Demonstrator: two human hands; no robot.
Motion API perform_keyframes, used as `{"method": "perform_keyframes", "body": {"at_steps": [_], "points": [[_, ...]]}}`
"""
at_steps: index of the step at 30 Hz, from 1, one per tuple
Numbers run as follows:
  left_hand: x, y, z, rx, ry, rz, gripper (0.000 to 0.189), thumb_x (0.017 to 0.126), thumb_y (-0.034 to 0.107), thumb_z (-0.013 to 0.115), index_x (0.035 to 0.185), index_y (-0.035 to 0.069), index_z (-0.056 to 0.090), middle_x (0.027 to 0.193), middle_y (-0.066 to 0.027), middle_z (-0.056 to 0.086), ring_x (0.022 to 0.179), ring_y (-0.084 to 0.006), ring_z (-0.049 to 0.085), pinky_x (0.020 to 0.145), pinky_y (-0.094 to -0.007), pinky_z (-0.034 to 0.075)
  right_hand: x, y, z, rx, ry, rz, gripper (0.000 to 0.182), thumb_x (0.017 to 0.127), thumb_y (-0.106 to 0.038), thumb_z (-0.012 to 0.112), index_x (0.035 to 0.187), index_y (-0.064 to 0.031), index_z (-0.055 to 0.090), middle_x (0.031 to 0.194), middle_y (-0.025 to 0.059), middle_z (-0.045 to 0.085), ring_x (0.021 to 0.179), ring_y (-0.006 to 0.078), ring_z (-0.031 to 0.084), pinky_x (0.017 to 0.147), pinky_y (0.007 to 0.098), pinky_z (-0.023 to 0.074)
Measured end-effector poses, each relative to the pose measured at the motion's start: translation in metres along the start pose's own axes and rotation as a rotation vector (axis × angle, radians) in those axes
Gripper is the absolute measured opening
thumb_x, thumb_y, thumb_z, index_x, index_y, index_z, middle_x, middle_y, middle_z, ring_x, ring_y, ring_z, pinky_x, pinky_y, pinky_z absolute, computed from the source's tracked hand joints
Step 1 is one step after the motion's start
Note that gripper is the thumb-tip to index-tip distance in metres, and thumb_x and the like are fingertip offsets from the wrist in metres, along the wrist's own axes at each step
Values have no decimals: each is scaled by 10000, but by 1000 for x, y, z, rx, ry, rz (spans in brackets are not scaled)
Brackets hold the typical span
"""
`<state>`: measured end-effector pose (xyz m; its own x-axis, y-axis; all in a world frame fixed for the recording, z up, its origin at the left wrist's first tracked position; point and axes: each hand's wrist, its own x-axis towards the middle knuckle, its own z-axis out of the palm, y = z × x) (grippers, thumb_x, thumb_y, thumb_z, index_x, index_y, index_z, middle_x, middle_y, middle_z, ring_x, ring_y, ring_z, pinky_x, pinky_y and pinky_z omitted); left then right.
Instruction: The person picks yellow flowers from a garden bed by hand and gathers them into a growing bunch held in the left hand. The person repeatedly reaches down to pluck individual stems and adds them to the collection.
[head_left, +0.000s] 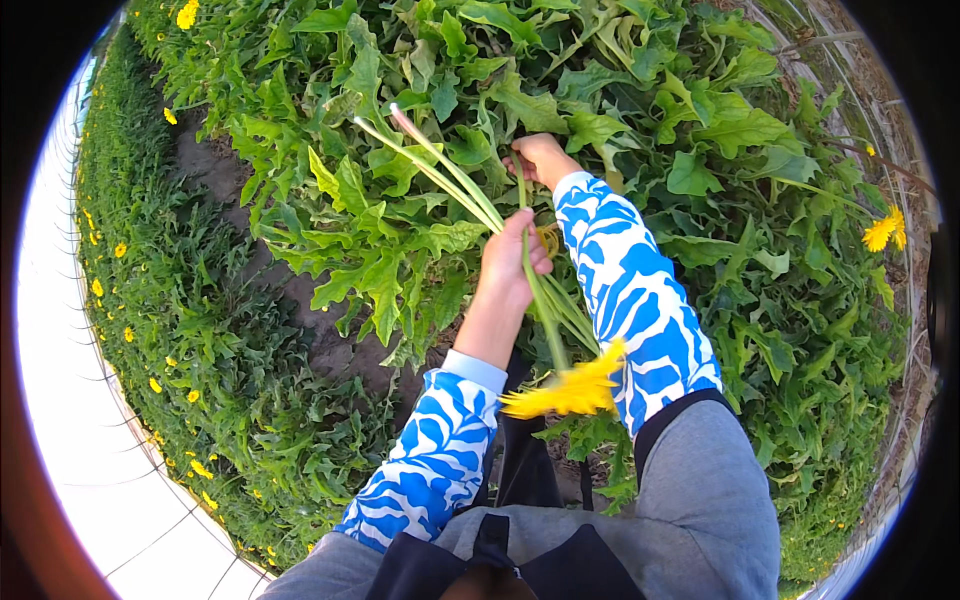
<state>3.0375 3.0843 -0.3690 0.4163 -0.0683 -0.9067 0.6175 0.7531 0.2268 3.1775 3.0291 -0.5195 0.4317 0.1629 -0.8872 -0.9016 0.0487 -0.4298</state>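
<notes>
My left hand (514, 255) is closed around a small bundle of long green stems (450, 176), whose pale, pinkish cut-looking ends point up and left. Below the fist the stems run on toward my right forearm, where their flower ends are mostly hidden. A yellow gerbera-like flower (566, 390) hangs head-down between my forearms, slightly blurred. Its single stem (534, 281) passes in front of my left hand and reaches up to my right hand (541, 161), whose fingers pinch it near its upper end. Broad lobed leaves surround my right hand.
Dense green plants (375, 262) fill the bed ahead and to the right. A soil path (322, 330) separates them from another row with yellow blooms (199, 469) at left. White sheeting (82, 420) borders the left. More yellow flowers (885, 229) lean out at the right edge.
</notes>
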Motion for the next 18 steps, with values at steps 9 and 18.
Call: {"method": "perform_keyframes", "body": {"at_steps": [9,18], "points": [[3,-30,-10,43,63,89,227,883,216,562,723,125,430,521,46,321,409,-99,306,385,-262,277,15,13,16,-98,99,83,241,910,-204,338,776,-59,475,515,35,363,327,140,274,331,311,203],[-42,-68,9,160,16,-32,336,886,364,544,720,80,474,518,38,334,420,-97,296,409,-265,257,-101,6,-46,64,40,-91,237,900,-188,416,719,-51,485,542,20,427,386,141,386,347,302,277]]}}
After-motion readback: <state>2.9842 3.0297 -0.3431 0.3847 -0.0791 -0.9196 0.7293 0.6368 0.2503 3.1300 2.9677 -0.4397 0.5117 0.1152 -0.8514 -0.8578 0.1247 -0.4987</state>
